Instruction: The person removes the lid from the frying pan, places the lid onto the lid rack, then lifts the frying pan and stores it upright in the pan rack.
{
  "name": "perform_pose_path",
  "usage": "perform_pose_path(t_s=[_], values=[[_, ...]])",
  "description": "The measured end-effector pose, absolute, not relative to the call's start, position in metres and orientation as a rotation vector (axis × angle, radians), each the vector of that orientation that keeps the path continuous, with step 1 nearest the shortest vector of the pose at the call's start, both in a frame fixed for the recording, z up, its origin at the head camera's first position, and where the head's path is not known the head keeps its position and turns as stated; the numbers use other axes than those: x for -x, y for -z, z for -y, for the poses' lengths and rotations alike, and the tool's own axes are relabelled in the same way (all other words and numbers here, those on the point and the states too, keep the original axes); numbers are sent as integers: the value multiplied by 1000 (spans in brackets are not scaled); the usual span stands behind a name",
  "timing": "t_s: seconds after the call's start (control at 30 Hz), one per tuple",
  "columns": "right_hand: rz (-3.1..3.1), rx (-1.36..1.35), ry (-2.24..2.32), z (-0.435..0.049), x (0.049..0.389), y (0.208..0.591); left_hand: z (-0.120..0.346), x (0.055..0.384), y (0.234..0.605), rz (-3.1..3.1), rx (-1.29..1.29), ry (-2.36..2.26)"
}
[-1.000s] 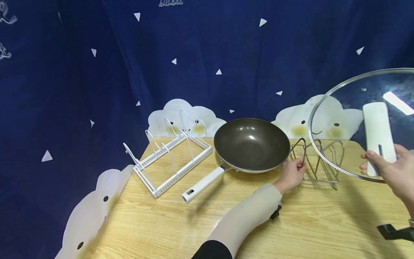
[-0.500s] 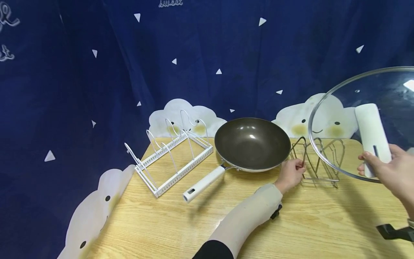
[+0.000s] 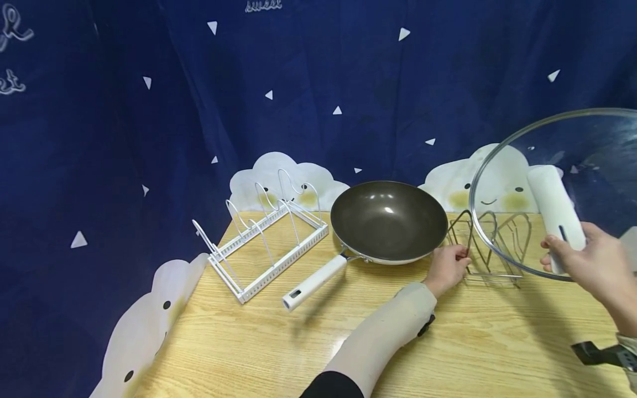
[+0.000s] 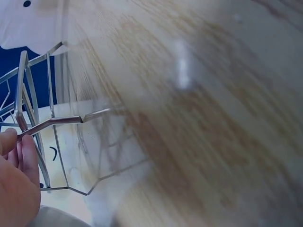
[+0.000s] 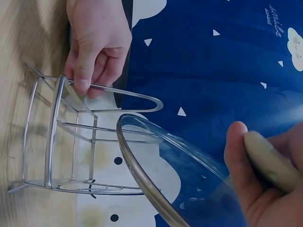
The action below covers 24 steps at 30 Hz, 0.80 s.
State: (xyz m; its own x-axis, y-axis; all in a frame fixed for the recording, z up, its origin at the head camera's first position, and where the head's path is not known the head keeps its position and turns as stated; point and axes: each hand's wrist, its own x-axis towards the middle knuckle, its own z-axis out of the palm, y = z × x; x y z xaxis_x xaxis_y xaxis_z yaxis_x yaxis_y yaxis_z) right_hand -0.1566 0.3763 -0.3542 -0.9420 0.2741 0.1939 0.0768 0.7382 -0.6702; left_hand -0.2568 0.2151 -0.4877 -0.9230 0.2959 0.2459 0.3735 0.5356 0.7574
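Note:
My right hand (image 3: 597,260) grips the white handle (image 3: 557,213) of a large round glass pan lid (image 5: 142,179) with a metal rim. The lid is held up and tilted, its lower left edge overlapping a small metal wire rack (image 3: 490,276) in the head view. In the right wrist view the rim is close to the rack's upright loops. My left hand (image 3: 447,270) pinches the rack's left loop between thumb and fingers, as the left wrist view also shows at the wire frame (image 4: 52,122). Beside that hand stands a dark wok (image 3: 388,221) with a white handle pointing front left.
A white dish-style rack (image 3: 283,268) with several upright wire loops stands left of the wok. All rest on a wooden table (image 3: 239,342). Behind hangs a dark blue curtain (image 3: 298,66) with white triangles and cloud shapes.
My right hand has moved the lid a little to the left, and its handle has tilted further. My left hand stays on the wire rack's loop; the wok has not moved.

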Motion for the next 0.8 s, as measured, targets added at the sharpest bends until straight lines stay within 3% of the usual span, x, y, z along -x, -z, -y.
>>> perform_pose_path(t_s=[0.8], values=[[2682,204,-1083,-372,161,369,-217,256,488,2623,557,1384]])
